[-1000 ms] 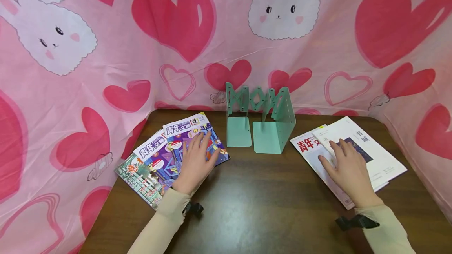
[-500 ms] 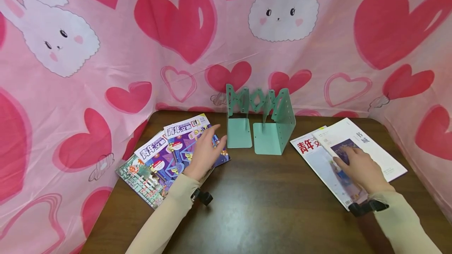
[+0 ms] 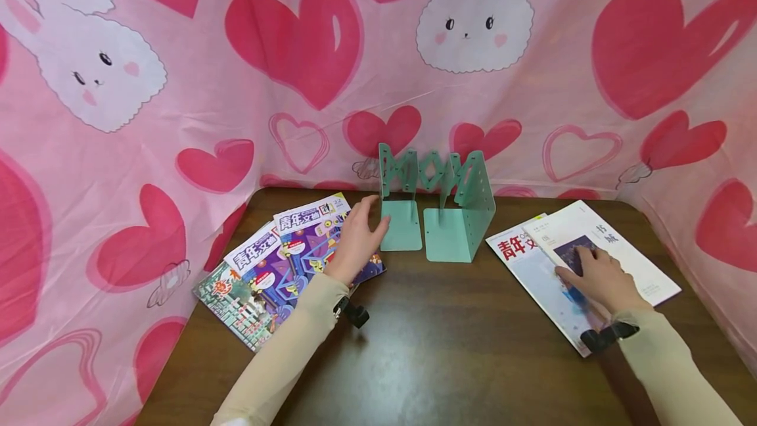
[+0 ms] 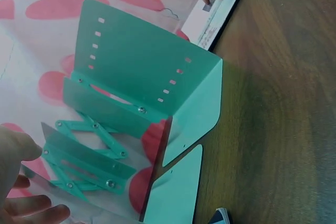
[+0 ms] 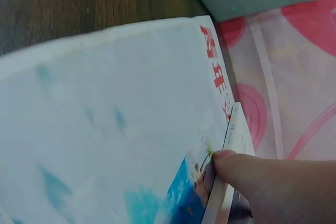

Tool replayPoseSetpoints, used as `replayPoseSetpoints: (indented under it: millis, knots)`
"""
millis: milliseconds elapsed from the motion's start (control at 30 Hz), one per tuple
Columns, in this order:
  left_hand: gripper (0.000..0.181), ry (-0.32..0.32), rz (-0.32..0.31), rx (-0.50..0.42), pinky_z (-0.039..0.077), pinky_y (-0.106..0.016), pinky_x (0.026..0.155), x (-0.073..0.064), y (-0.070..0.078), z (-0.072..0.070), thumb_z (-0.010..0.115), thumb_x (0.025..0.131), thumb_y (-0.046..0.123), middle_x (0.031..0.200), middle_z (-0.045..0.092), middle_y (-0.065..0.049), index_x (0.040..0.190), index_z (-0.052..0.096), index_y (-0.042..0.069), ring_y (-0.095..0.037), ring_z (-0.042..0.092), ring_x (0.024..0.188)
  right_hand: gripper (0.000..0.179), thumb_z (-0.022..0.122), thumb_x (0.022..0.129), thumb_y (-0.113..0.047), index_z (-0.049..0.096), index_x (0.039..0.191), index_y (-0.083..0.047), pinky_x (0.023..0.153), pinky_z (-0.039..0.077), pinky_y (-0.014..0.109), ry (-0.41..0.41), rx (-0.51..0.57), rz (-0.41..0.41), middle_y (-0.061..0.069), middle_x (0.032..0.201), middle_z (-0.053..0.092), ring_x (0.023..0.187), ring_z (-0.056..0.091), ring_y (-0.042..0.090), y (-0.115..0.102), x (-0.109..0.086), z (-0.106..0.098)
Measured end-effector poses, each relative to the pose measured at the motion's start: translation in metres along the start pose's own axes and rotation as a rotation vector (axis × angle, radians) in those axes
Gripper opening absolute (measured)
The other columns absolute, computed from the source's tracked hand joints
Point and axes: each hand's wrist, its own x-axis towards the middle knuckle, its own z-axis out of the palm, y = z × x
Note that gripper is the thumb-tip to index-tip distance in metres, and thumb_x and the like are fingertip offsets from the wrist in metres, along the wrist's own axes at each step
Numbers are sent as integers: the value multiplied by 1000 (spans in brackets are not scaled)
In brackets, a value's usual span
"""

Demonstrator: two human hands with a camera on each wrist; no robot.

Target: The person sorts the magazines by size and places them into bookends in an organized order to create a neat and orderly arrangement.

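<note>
From where I stand, a person in cream sleeves (image 3: 668, 363) works at a dark brown wood-grain table (image 3: 426, 340).

Near the centre of the head view stands a mint-green metal bookend (image 3: 440, 225), two upright perforated end plates joined by crossed folding bars, with flat base plates on the tabletop. The person's left hand (image 3: 357, 240) is just beside its left plate, fingers extended and thumb held apart from them; I cannot tell whether skin touches metal.

At right of the frame, the person's right hand (image 3: 609, 281) is on a white magazine with a dark square picture (image 3: 641, 261). Its fingers bend over the cover and the thumb lies at the left edge; I cannot tell whether they pinch it or only press. That magazine overlaps a pale blue-white magazine with red lettering (image 3: 541, 278), which lies slanted on the table.

At left of the frame, a fan of three overlapping magazines lies flat: a purple illustrated one (image 3: 307, 242) on top, a matching purple one (image 3: 266, 275) beneath, and a green-and-white one (image 3: 233, 304) lowest, at the outer left.

Each wrist wears a small black strapped device (image 3: 355, 313). Behind, filling the upper frame, hangs a pink cloth (image 3: 390, 71) printed with red hearts and white rabbits.
</note>
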Motion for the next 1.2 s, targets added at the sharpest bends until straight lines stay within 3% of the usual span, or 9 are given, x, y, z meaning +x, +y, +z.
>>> replayPoseSetpoints:
  millis: [267,467,600,700,800,933,1067,1200]
  knots:
    - [47,12,24,-31,53,-48,99,9,-2,2,68,100,17,128,65,-19,143,53,4,-32,67,112,115,52,91,-78,27,151,17,94,29,87,-38,16,19,54,139,23,126,26,74,3,8,-1]
    - [50,16,23,-16,53,-47,100,13,-3,3,63,102,15,130,66,-19,149,50,4,-31,68,111,109,57,94,-71,27,151,18,94,31,86,-75,-8,9,55,138,25,124,28,75,-1,11,-6]
    - [52,25,41,11,52,-48,99,13,-2,3,60,102,14,127,67,-21,150,48,2,-33,67,110,93,64,98,-55,35,146,20,94,36,82,-95,-38,-41,54,134,36,121,39,73,-8,9,-10]
    - [51,23,45,4,52,-49,98,12,-3,4,59,101,12,127,67,-22,150,49,2,-34,66,108,74,68,99,-42,47,134,19,94,40,79,-109,-43,-71,49,125,49,116,49,68,-13,6,-12]
    - [50,22,40,2,53,-49,97,12,-4,4,58,101,11,126,67,-21,150,49,3,-33,66,107,54,68,100,-33,53,119,16,90,46,75,-144,-6,-57,41,113,57,103,57,58,-17,8,-14]
    - [51,22,39,7,53,-49,97,12,-5,4,58,100,9,125,67,-22,150,49,2,-33,66,105,38,66,96,-21,56,105,15,78,53,63,-182,16,-36,29,97,60,85,58,42,-22,15,-13]
    - [51,11,28,2,53,-49,96,12,-6,5,58,100,8,125,67,-21,150,49,3,-33,66,105,36,68,90,-13,57,100,20,75,54,60,-130,-24,-72,27,89,61,78,58,38,-28,17,-9]
    - [50,2,12,7,53,-47,98,13,-7,6,58,101,8,126,67,-18,150,49,4,-31,66,106,50,66,91,-12,48,105,32,82,52,70,-57,-95,-93,43,96,55,85,61,53,-32,14,-3]
